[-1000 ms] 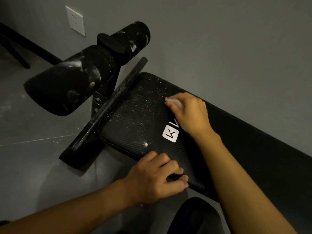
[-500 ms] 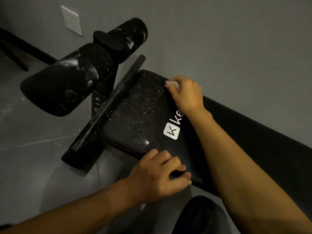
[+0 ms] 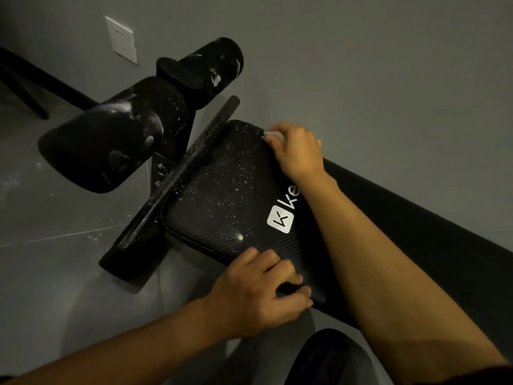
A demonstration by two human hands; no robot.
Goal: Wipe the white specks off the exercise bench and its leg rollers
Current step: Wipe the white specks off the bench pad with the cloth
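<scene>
The black exercise bench (image 3: pixel 222 195) runs from lower right to its rounded end at centre, dotted with white specks, with a white logo on it. My right hand (image 3: pixel 298 151) presses a small white cloth (image 3: pixel 273 136) against the pad's far corner. My left hand (image 3: pixel 258 293) grips the pad's near edge, fingers curled over it. Two black leg rollers stand beyond the pad's end: a near one (image 3: pixel 108 143) at left and a far one (image 3: pixel 216 68), both smeared with white. A speckled black crossbar (image 3: pixel 177 184) lies between rollers and pad.
A grey wall with a white socket (image 3: pixel 122 38) stands close behind the bench. Grey floor tiles (image 3: pixel 55 259) with scattered white dust lie to the left. Dark furniture legs (image 3: pixel 25 87) show at far left. A dark rounded shape (image 3: pixel 333 359) sits at the bottom edge.
My right hand has slid the cloth from beside the logo up to the pad's far corner. My left hand has stayed on the near edge.
</scene>
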